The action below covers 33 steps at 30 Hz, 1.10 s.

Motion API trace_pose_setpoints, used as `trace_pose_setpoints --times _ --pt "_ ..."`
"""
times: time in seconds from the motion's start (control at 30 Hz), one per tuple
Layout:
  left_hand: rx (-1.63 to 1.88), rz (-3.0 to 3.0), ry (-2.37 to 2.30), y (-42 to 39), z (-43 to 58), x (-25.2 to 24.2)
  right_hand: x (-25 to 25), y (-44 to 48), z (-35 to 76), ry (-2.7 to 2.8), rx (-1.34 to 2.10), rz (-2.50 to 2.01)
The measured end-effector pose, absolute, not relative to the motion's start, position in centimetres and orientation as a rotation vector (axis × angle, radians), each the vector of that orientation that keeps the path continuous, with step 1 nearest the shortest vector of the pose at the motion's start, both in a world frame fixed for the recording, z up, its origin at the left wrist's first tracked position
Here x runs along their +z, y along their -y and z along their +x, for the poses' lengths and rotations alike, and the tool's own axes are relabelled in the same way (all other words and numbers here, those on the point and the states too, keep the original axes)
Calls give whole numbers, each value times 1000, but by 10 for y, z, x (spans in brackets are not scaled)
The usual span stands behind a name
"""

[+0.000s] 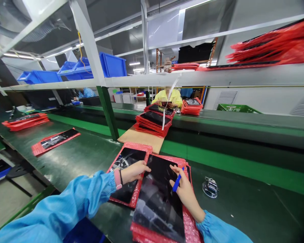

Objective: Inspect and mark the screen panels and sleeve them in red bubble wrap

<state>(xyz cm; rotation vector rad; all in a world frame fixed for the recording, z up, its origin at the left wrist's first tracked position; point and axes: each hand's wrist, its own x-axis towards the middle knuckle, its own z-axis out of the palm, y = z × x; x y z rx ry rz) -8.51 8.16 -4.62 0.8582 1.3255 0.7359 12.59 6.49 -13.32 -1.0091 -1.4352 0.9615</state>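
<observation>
Probably stiff, fragile: take dark panel (159,197) by edges. Gripping blue tool (176,184) in right hand (185,189); can't tell left hand (134,170) grip.

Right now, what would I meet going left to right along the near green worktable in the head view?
Stack of red sleeves, lone dark panel on a red bubble-wrap sleeve, left hand, large glossy black panel, right hand, suction cup.

Bright overhead tube lights (134,63), reflections on black panel (160,199), stretched edges
</observation>
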Motion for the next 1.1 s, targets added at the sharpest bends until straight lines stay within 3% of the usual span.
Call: trace_pose_setpoints --times 0.3,0.53,0.77,1.1 --pt "835 712 -996 -69 -61 -39 -123 -57 139 1203 856 -999" --pt "953 705 -993 -54 -63 -66 -123 -62 238 1072 610 -1227" --pt "1042 792 -931 -68 -68 -79 -144 -81 282 1164 906 -1464" --pt "1141 911 -1060 -96 -181 -74 -146 -72 273 999 909 -1369"
